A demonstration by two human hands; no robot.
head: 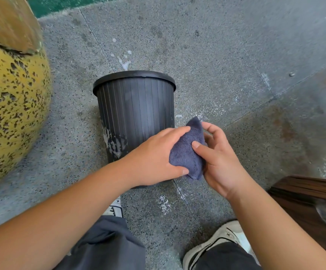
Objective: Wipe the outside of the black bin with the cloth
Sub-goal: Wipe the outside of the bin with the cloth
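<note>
A black ribbed bin (pixel 135 106) lies on its side on the speckled grey floor, its rim pointing away from me. Whitish grime streaks its lower left side. A folded dark blue cloth (pixel 185 152) is held over the bin's near right end. My left hand (pixel 154 158) grips the cloth from the left, fingers over the top and thumb under. My right hand (pixel 218 158) holds it from the right, thumb pressed on the cloth's face. My hands hide the bin's base.
A large yellow spotted round pot (pixel 12 106) stands close on the left. A dark wooden piece of furniture (pixel 314 209) sits at the lower right. Soapy wet patches (pixel 124 62) mark the floor beyond the bin. My shoes (pixel 222 240) are near the bottom edge.
</note>
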